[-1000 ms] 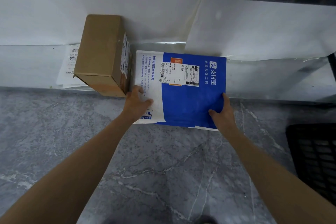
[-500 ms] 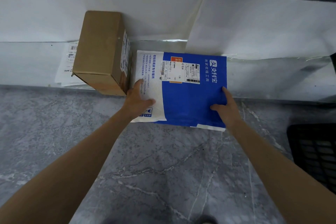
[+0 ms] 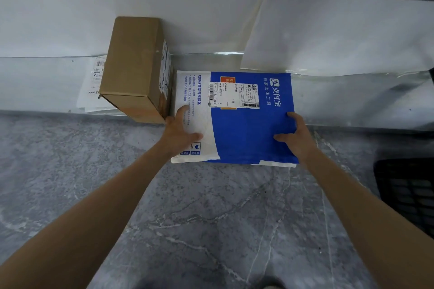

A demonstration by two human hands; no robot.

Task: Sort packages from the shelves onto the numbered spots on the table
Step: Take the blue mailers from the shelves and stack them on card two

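Left hand (image 3: 180, 132) and right hand (image 3: 296, 139) gripping a flat blue-and-white plastic mailer (image 3: 246, 138)
Thumbs on top, fingers round its side edges; brown cardboard box (image 3: 135, 65) just past the left hand, right beside the mailer on the silvery shelf (image 3: 352, 103).

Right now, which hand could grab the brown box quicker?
Left. The left hand grips the blue and white mailer at the edge right beside the brown box. The right hand holds the mailer's far side, so it would have to cross over.
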